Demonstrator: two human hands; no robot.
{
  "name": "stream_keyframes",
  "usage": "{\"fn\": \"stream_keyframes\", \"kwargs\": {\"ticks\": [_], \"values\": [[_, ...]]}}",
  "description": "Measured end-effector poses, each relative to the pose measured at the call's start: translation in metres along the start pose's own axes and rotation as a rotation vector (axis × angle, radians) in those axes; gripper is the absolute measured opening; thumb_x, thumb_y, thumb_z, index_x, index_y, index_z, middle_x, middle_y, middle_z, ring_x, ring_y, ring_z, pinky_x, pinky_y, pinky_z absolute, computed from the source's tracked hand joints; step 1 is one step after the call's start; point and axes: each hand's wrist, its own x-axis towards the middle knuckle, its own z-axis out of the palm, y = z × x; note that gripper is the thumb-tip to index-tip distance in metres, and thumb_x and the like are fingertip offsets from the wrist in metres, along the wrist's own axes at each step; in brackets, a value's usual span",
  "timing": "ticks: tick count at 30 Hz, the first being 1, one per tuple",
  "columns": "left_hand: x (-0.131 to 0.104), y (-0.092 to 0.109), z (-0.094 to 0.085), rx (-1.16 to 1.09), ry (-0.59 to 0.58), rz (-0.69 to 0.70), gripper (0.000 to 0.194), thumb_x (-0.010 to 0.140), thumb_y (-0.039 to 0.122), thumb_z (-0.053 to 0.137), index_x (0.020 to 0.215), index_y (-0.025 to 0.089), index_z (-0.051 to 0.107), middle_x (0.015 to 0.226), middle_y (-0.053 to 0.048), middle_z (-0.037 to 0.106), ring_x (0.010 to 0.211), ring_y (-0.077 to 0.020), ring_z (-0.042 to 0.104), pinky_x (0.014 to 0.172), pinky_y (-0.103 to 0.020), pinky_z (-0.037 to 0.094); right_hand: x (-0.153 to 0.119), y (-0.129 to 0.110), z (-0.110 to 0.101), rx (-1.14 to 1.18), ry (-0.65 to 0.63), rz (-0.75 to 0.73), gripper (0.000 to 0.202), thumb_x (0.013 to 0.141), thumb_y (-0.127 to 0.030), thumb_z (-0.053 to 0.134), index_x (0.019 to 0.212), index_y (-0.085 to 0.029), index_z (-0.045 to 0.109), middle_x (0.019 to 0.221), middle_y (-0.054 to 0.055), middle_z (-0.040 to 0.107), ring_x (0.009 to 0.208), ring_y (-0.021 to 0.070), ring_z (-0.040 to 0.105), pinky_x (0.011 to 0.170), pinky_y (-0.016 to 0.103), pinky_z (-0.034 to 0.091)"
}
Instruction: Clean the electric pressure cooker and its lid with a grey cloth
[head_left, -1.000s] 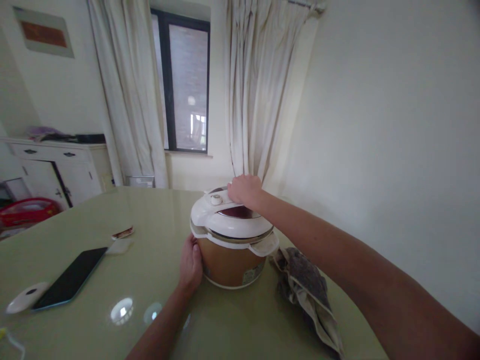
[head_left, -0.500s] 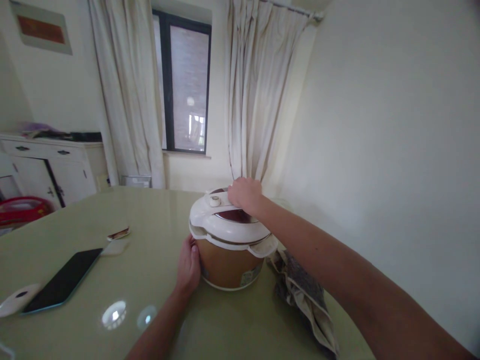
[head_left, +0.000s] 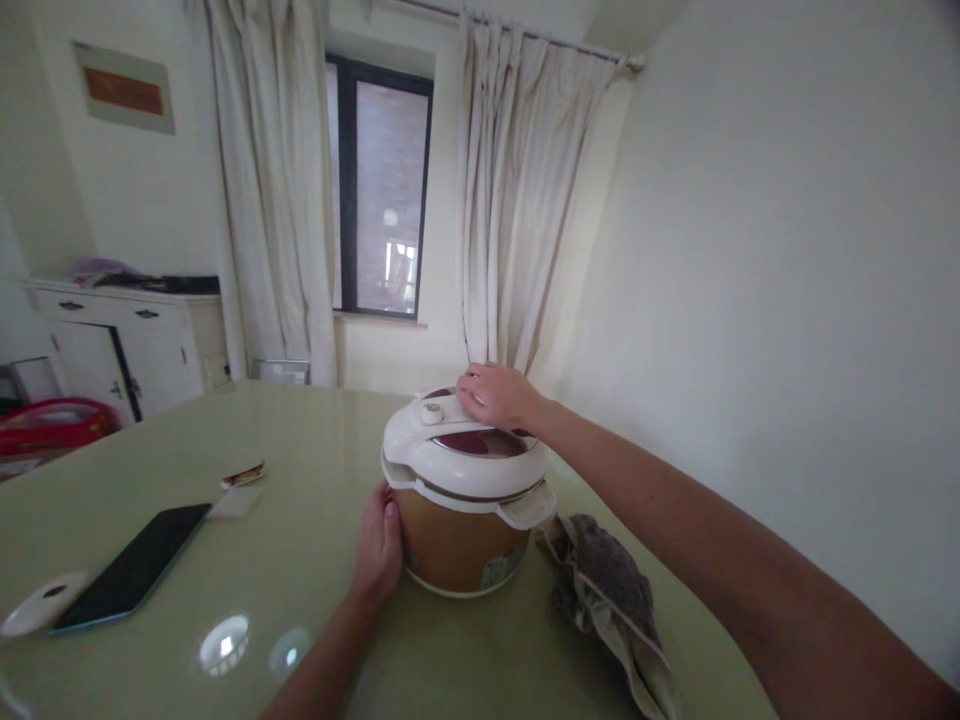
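Observation:
An electric pressure cooker [head_left: 454, 545] with a gold-brown body and white rim stands upright on the table in front of me. Its white lid [head_left: 469, 478] is on top, with a round knob [head_left: 433, 412] on the lid's handle bar. My right hand [head_left: 496, 396] reaches over from the right, fingers curled over that handle bar. Against the left side of the body rests my left hand [head_left: 381, 548], its thumb upward and its other fingers partly hidden behind the cooker. A crumpled grey cloth [head_left: 609, 575] lies just right of the cooker, below my right forearm.
On the glossy green table [head_left: 315, 440], a black tablet-like slab [head_left: 139, 568] lies at left between a white oval object [head_left: 43, 604] and a small folded item [head_left: 244, 474]. Behind are a window, curtains [head_left: 517, 180] and a white cabinet [head_left: 161, 345]; a wall rises at right.
The view has tilted up slightly, so everything sits lower. My right hand has shifted a little on the handle bar and its fingers look less tightly curled. My left hand stays on the cooker's side.

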Motion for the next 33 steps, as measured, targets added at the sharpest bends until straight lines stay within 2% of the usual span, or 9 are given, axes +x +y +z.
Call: {"fn": "stream_keyframes", "kwargs": {"ticks": [2, 5, 8, 13, 18, 24, 26, 30, 33], "values": [[0.0, -0.002, 0.0, 0.002, 0.011, -0.006, 0.053, 0.111, 0.061, 0.04, 0.135, 0.022, 0.066, 0.13, -0.016, 0.076, 0.129, -0.0363, 0.07, 0.116, -0.061, 0.053, 0.003, -0.011, 0.002, -0.039, 0.028, 0.075, 0.049, 0.12, -0.045, 0.036, 0.131, -0.023, 0.079, 0.135, 0.014, 0.076, 0.125, 0.0304, 0.071, 0.101, 0.04, 0.055], [0.0, -0.002, 0.0, 0.007, 0.01, -0.008, 0.053, 0.112, 0.062, 0.039, 0.135, 0.022, 0.066, 0.129, -0.017, 0.076, 0.129, -0.0365, 0.07, 0.116, -0.061, 0.053, 0.007, -0.026, 0.002, -0.077, 0.017, 0.164, 0.059, 0.118, -0.056, 0.036, 0.131, -0.02, 0.081, 0.133, 0.019, 0.077, 0.122, 0.0358, 0.074, 0.097, 0.045, 0.058], [0.0, -0.001, -0.001, 0.012, -0.001, 0.005, 0.054, 0.112, 0.062, 0.038, 0.136, 0.022, 0.066, 0.129, -0.016, 0.076, 0.129, -0.0356, 0.07, 0.116, -0.061, 0.054, 0.009, -0.035, 0.004, -0.093, 0.018, 0.237, 0.06, 0.117, -0.055, 0.037, 0.135, -0.018, 0.08, 0.136, 0.023, 0.075, 0.12, 0.0384, 0.075, 0.095, 0.048, 0.06], [-0.001, 0.003, -0.003, 0.024, 0.003, -0.012, 0.053, 0.113, 0.063, 0.038, 0.136, 0.024, 0.065, 0.128, -0.014, 0.076, 0.128, -0.0347, 0.071, 0.116, -0.06, 0.054, 0.007, -0.03, 0.009, -0.084, 0.024, 0.201, 0.053, 0.117, -0.042, 0.035, 0.134, -0.019, 0.08, 0.136, 0.022, 0.074, 0.118, 0.0378, 0.076, 0.094, 0.048, 0.061], [0.0, 0.004, -0.005, 0.017, 0.008, -0.017, 0.054, 0.111, 0.064, 0.04, 0.134, 0.024, 0.066, 0.126, -0.014, 0.077, 0.124, -0.0349, 0.072, 0.112, -0.059, 0.056, 0.003, -0.022, 0.014, -0.054, 0.019, 0.114, 0.053, 0.118, -0.041, 0.034, 0.132, -0.019, 0.08, 0.134, 0.02, 0.075, 0.122, 0.0355, 0.073, 0.101, 0.047, 0.059], [0.001, 0.005, -0.004, -0.005, 0.013, -0.041, 0.053, 0.111, 0.065, 0.04, 0.133, 0.024, 0.065, 0.127, -0.014, 0.077, 0.125, -0.0353, 0.071, 0.114, -0.06, 0.055, 0.002, -0.028, 0.018, 0.014, 0.08, 0.253, 0.046, 0.116, -0.037, 0.038, 0.133, -0.02, 0.079, 0.134, 0.018, 0.077, 0.128, 0.0348, 0.071, 0.099, 0.044, 0.061], [0.001, 0.005, -0.004, -0.01, 0.004, -0.052, 0.054, 0.11, 0.067, 0.041, 0.132, 0.024, 0.065, 0.126, -0.014, 0.077, 0.124, -0.0353, 0.072, 0.112, -0.06, 0.056, 0.005, -0.028, 0.013, 0.038, 0.028, 0.286, 0.047, 0.114, -0.04, 0.043, 0.137, -0.018, 0.077, 0.135, 0.021, 0.078, 0.129, 0.0365, 0.073, 0.099, 0.046, 0.061], [0.002, 0.003, -0.004, -0.031, 0.006, -0.037, 0.055, 0.109, 0.069, 0.041, 0.129, 0.025, 0.065, 0.123, -0.013, 0.078, 0.119, -0.0347, 0.074, 0.109, -0.057, 0.058, 0.018, -0.031, 0.0, 0.098, -0.113, 0.394, 0.059, 0.105, -0.061, 0.059, 0.137, -0.017, 0.08, 0.134, 0.025, 0.081, 0.126, 0.0396, 0.077, 0.099, 0.047, 0.062], [0.001, 0.002, -0.005, -0.025, -0.001, -0.036, 0.056, 0.11, 0.069, 0.041, 0.133, 0.024, 0.065, 0.127, -0.013, 0.078, 0.122, -0.0344, 0.073, 0.109, -0.056, 0.058, 0.025, -0.039, 0.0, 0.083, -0.09, 0.459, 0.05, 0.106, -0.053, 0.059, 0.131, -0.019, 0.084, 0.131, 0.025, 0.082, 0.125, 0.0377, 0.079, 0.098, 0.045, 0.062]]}}
